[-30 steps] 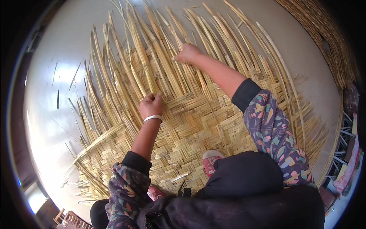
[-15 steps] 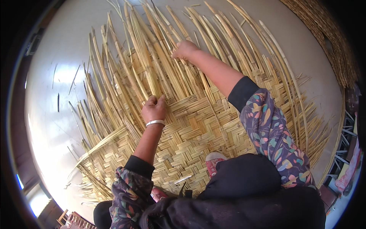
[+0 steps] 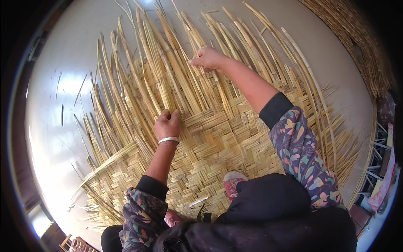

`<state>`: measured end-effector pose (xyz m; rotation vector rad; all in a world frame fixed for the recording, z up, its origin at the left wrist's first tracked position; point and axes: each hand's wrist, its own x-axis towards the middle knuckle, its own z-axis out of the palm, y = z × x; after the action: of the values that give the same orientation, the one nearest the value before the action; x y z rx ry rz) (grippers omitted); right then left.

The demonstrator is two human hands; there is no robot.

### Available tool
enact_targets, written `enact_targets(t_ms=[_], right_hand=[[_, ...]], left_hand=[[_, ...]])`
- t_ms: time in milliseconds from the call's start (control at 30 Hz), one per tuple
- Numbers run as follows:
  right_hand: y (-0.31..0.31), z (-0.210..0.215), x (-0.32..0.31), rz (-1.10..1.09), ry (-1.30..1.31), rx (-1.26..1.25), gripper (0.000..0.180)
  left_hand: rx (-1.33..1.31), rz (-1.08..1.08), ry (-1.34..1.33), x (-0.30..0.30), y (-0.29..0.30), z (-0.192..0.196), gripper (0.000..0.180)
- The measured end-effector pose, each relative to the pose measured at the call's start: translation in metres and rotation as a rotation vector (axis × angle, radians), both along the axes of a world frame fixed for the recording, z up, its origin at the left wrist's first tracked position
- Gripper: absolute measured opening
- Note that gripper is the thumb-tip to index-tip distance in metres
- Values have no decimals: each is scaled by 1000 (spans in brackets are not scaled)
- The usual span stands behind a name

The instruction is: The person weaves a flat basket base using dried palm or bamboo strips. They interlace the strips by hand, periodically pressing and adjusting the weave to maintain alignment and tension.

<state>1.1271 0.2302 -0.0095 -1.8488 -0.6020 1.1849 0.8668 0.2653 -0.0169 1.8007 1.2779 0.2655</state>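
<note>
A herringbone-woven mat [image 3: 218,155] of flattened, straw-coloured reed strips spreads under me, its far side ending in long unwoven strips. At the edge of the weave, my left hand [image 3: 167,125], with a white bracelet at the wrist, is closed in a pinch on a bundle of reed strips [image 3: 167,94] running away from me. Farther off and to the right, the fingers of my right hand [image 3: 208,59] are curled round other reed strips [image 3: 192,33], partway along their loose length. Its fingertips are partly hidden.
My shoe [image 3: 233,184] rests on the mat by my bent knee. A thick roll of brown reeds [image 3: 352,42] lies at the far right. Metal-framed items [image 3: 378,151] stand at the right edge. Thin reed scraps [image 3: 62,115] lie on the smooth floor at left.
The whole view has shifted slightly. My right hand has come a little nearer, still holding strips, and the strip ends beyond it have shifted. My left hand keeps its pinch.
</note>
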Motion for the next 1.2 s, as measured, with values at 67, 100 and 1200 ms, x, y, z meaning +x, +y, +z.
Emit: enact_targets(t_ms=[67, 100, 1200], right_hand=[[13, -1, 0, -5, 18, -38, 33], [18, -1, 1, -11, 28, -58, 33], [-43, 27, 0, -257, 493, 369, 16]], left_hand=[[18, -6, -7, -3, 2, -1, 34], [10, -3, -23, -3, 1, -2, 35], [18, -404, 16, -5, 17, 0, 17]])
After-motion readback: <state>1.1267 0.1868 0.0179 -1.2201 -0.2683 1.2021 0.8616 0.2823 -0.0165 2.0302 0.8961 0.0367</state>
